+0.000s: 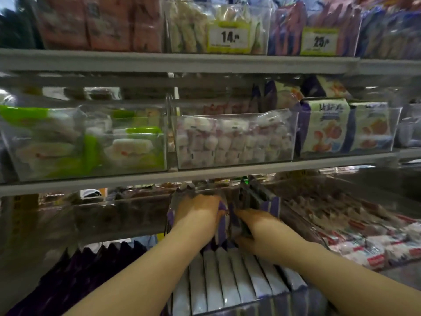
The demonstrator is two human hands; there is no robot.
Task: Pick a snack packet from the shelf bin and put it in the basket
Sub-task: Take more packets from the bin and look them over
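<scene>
Right hand grips a snack packet, fingers over its top edge, thumb under. Blurred, so the hold on that one packet is a best read. Left hand is curled over the tops of the purple packets just beside it, fingers hooked down onto them. The hands are close together but not touching. The snack packet is in the shelf bin, upright among the others, at the far end of the row.

Nearer the camera, under both forearms, is a tight row of white-and-purple packets standing on edge, with a clear front wall at the bottom. Cannot tell if this is the same bin as the one the hands are in. Dark purple packets are to the left, red-and-white packets in a slanted clear bin to the right.

A grey shelf edge runs right above the hands, so headroom is tight. Open room is only toward the camera.

The shelf above has clear bins of green-and-white packs, pink-and-white packs and blue-and-white packs. The top shelf has yellow price tags reading 14 and 25. Dim store lighting, motion blur throughout.
</scene>
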